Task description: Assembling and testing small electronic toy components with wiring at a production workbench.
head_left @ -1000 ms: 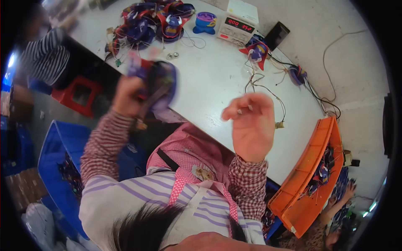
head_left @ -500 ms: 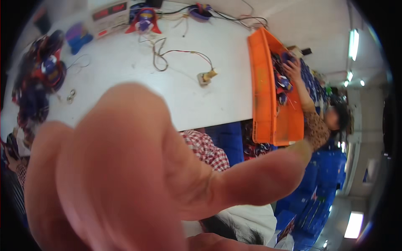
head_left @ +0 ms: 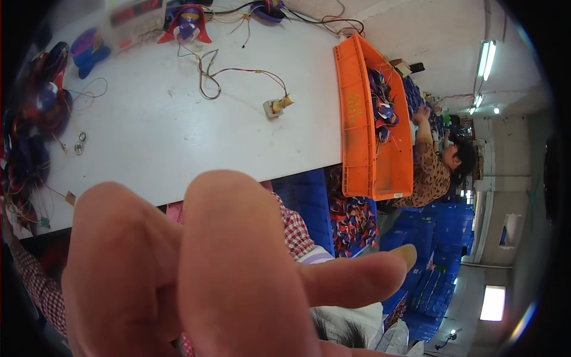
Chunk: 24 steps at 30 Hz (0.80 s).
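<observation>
My right hand [head_left: 232, 256], as far as the thumb's side tells, fills the lower middle close to the lens. Its fingers are bent and apart, and the thumb stretches out to the right. Nothing shows between them. The hand hides part of the white table's near edge and what lies below. On the white table [head_left: 148, 119] beyond it lies a small whitish block with a yellowish top [head_left: 276, 107], joined to thin wires [head_left: 211, 83]. My left hand cannot be made out; a strip of skin at the bottom edge is unclear.
An orange crate [head_left: 357, 143] of purple and red plastic pieces [head_left: 385, 113] stands at the table's right end. A person in a spotted top [head_left: 431, 178] is beyond. Wired pieces [head_left: 50, 107] line the left. A checked sleeve [head_left: 38, 273] shows lower left. Blue crates [head_left: 437, 238] stand right.
The view has shifted, so the table and crate appear further left. My hand sits lower and its fingers are more apart. The other person's hand has left the orange crate's contents.
</observation>
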Each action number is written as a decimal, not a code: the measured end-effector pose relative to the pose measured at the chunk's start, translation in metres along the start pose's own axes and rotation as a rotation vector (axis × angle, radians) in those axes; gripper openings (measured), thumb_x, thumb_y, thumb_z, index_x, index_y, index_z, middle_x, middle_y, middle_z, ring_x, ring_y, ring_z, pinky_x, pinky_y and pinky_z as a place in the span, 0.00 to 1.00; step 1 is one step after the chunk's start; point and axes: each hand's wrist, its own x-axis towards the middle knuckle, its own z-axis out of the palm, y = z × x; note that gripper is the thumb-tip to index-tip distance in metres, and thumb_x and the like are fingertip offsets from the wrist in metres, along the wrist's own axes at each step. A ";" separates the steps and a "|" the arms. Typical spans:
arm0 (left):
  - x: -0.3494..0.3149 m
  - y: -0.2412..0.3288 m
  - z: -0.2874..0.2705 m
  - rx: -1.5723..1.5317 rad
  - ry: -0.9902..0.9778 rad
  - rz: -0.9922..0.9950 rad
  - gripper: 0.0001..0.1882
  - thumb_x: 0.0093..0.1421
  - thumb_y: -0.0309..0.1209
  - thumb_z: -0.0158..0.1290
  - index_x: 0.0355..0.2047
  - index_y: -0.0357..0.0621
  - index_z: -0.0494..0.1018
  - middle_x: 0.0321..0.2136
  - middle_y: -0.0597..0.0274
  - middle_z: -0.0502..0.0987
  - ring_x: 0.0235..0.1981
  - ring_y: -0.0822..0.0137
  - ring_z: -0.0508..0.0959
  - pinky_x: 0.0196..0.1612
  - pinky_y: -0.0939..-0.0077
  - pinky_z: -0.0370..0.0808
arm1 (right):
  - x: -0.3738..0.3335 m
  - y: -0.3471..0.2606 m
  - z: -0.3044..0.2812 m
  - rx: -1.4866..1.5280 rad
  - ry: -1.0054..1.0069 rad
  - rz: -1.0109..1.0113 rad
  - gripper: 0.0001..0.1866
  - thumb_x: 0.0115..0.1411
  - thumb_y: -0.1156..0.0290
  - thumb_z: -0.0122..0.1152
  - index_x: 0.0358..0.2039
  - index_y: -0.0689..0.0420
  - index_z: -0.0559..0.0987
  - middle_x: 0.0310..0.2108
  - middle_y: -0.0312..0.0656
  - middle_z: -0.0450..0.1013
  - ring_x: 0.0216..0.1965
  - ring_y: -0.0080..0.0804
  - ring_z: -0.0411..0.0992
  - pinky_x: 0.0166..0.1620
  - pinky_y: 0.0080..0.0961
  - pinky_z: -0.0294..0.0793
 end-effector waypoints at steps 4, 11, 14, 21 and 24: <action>-0.033 -0.005 -0.060 0.059 0.104 -0.100 0.19 0.56 0.31 0.51 0.48 0.38 0.65 0.40 0.54 0.72 0.35 0.63 0.75 0.40 0.76 0.75 | 0.008 -0.044 -0.001 -0.092 0.010 0.075 0.35 0.50 0.39 0.52 0.37 0.63 0.66 0.32 0.44 0.64 0.23 0.26 0.67 0.21 0.14 0.69; -0.168 0.092 -0.295 0.213 0.839 0.037 0.20 0.59 0.33 0.51 0.50 0.39 0.64 0.43 0.53 0.72 0.38 0.62 0.76 0.42 0.75 0.75 | 0.038 -0.172 -0.021 -0.730 -0.054 0.309 0.21 0.55 0.54 0.54 0.36 0.61 0.70 0.26 0.42 0.67 0.22 0.27 0.66 0.24 0.18 0.67; -0.111 0.134 -0.370 0.475 1.178 0.289 0.21 0.60 0.34 0.51 0.51 0.39 0.64 0.44 0.53 0.72 0.39 0.62 0.76 0.42 0.74 0.75 | 0.076 -0.248 -0.054 -1.297 0.083 0.161 0.15 0.57 0.60 0.55 0.35 0.60 0.71 0.24 0.41 0.68 0.22 0.27 0.65 0.25 0.20 0.66; 0.185 0.140 -0.500 0.922 1.160 0.175 0.30 0.50 0.40 0.56 0.53 0.43 0.64 0.43 0.55 0.70 0.41 0.54 0.73 0.45 0.67 0.71 | 0.177 -0.381 -0.228 -1.317 1.112 0.423 0.11 0.59 0.70 0.55 0.37 0.66 0.73 0.29 0.46 0.74 0.23 0.27 0.70 0.26 0.18 0.71; 0.240 0.132 -0.532 0.960 1.105 -0.013 0.34 0.48 0.42 0.57 0.54 0.42 0.63 0.44 0.53 0.69 0.41 0.51 0.73 0.45 0.65 0.71 | 0.188 -0.402 -0.284 -1.236 1.043 0.467 0.11 0.58 0.72 0.55 0.37 0.67 0.72 0.28 0.48 0.74 0.24 0.30 0.71 0.26 0.20 0.73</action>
